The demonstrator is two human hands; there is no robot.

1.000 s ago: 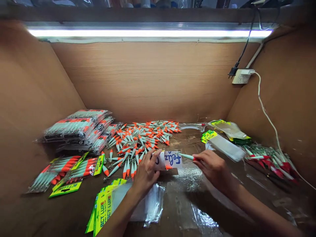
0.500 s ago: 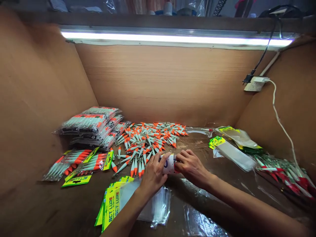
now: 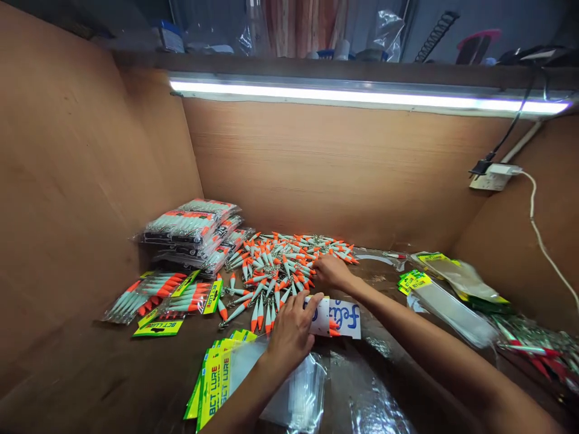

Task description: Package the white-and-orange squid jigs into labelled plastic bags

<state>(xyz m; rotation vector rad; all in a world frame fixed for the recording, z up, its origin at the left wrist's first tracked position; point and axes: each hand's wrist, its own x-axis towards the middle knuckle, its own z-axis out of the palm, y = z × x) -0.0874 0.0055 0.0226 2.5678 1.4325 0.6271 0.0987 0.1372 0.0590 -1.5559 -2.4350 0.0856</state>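
My left hand (image 3: 292, 328) is closed on the left part of a folded white card (image 3: 350, 319) with blue handwriting. A couple of orange lure tips (image 3: 334, 328) poke out of the card's fold. Beyond it, my right hand (image 3: 335, 272) is at the right side of a heap of white-and-orange fishing lures (image 3: 271, 271). Its fingers are curled down at the heap, and the fingertips are hidden. Below my left forearm lies a fan of clear plastic bags (image 3: 294, 386) with yellow-green header cards (image 3: 219, 380).
Packed lure bundles (image 3: 194, 232) are stacked at the back left, with filled lure packets (image 3: 176, 295) in front. More clear bags (image 3: 456, 313) and red-and-white lures (image 3: 538, 346) lie to the right. A white cable (image 3: 538, 226) hangs from the socket (image 3: 491, 178).
My right hand has left the card and moved up to the lure heap. The card's right part now lies exposed, with lure tips showing. My left hand stays on it. The view has shifted.
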